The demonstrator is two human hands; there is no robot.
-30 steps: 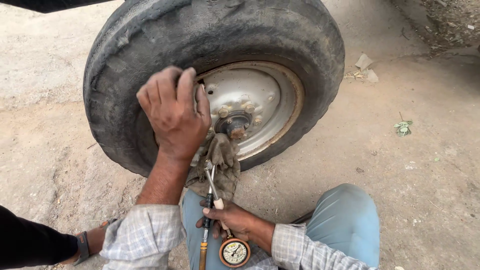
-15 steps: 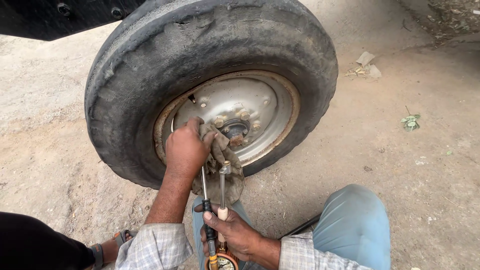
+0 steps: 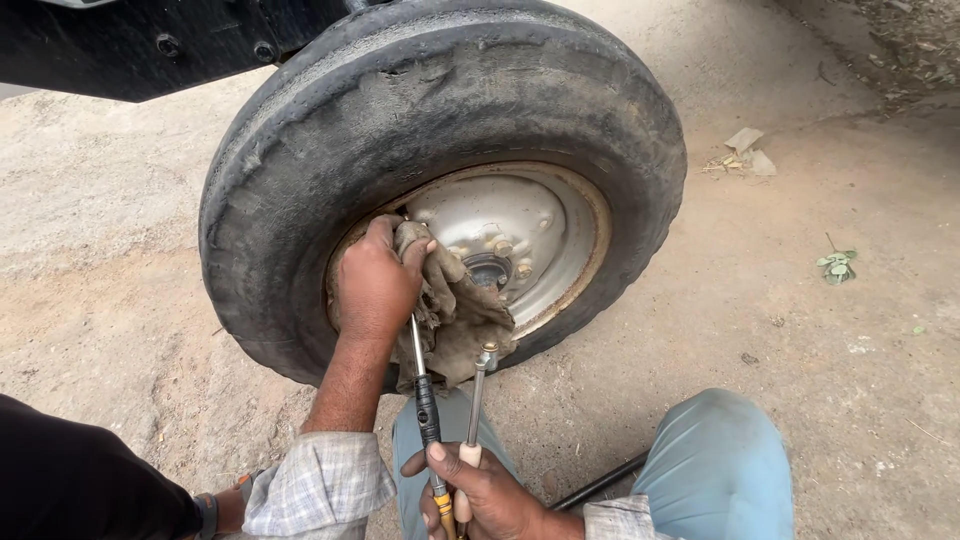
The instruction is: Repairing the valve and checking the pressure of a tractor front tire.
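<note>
Your left hand (image 3: 375, 285) is closed around a dirty brown rag (image 3: 455, 315), pressing it against the lower left part of the metal rim (image 3: 530, 235) of a worn black tyre (image 3: 300, 200). The rag hangs down over the rim's edge and the lower part of the tyre. Your right hand (image 3: 485, 495) sits low, near your knee (image 3: 715, 465), curled tight around two thin tools: a black-handled rod (image 3: 425, 400) with a yellow end and a metal stem (image 3: 478, 400) with a small fitting at its tip. Both tools point up toward the rag. The tyre stands upright on sandy ground (image 3: 800, 330), with a dark vehicle body (image 3: 150, 50) above it.
</note>
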